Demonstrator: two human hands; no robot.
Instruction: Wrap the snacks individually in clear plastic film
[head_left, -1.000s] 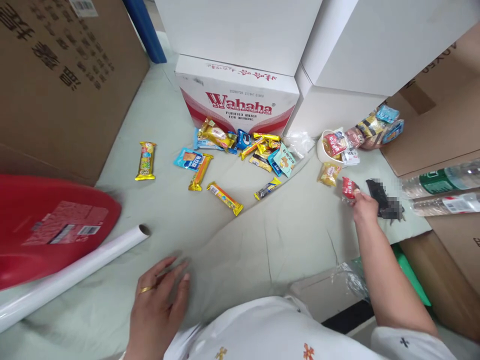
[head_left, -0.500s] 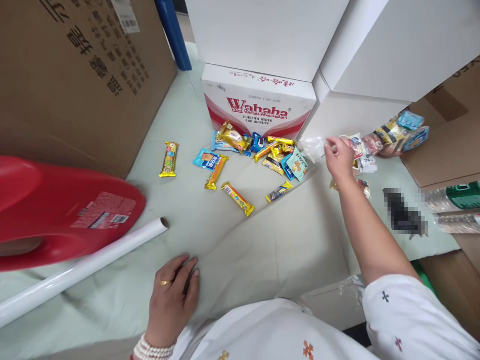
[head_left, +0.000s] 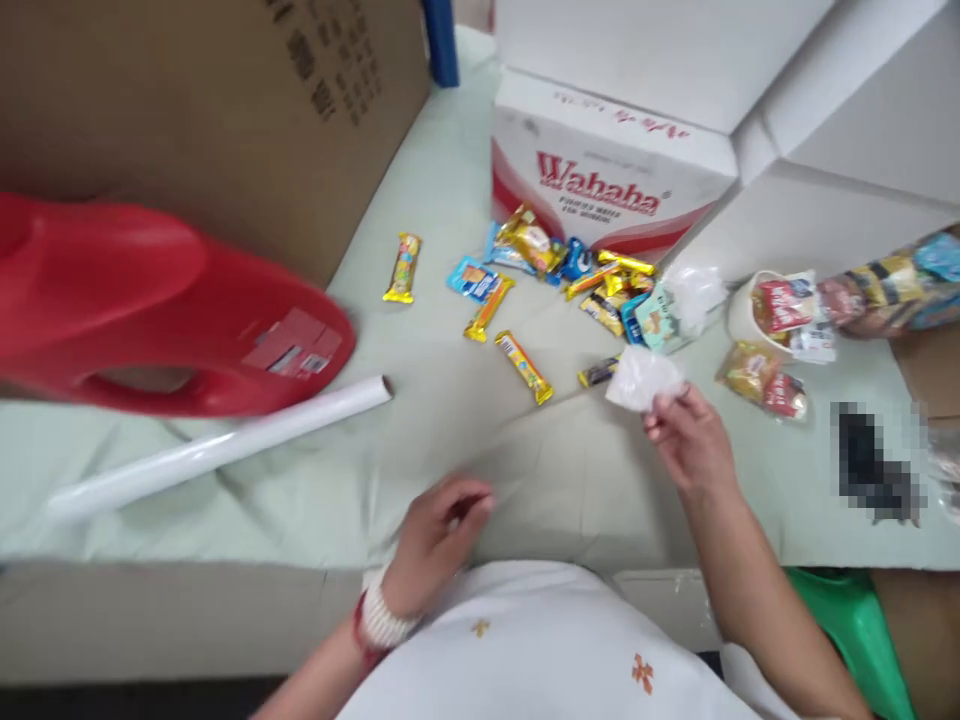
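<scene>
My right hand (head_left: pixel 694 440) pinches a small, crumpled, translucent white plastic bag (head_left: pixel 643 379) above the table, partly covering a dark snack bar (head_left: pixel 598 372). Low over the table's front edge, my left hand (head_left: pixel 442 540) is loosely curled and slightly blurred, with a gap between thumb and fingers and nothing in it. Several small wrapped snacks lie beyond both hands: a yellow snack bar (head_left: pixel 523 367), another yellow bar (head_left: pixel 403 268), a blue packet (head_left: pixel 474 279) and a pale green packet (head_left: pixel 657 317). Another clear plastic bag (head_left: pixel 694 296) lies beside the pile.
A white cup (head_left: pixel 742 312) of packets stands right, near loose packaged snacks (head_left: pixel 754 370). A Wahaba-like printed Wahaha carton (head_left: pixel 611 190) backs the pile. At left are a red plastic object (head_left: pixel 165 300), a white tube (head_left: pixel 225 446) and a large cardboard box (head_left: pixel 225 130).
My right hand has come back toward me from beside the cup, now with the plastic bag. My left hand has lifted and moved right, its fingers curling. The view has shifted left.
</scene>
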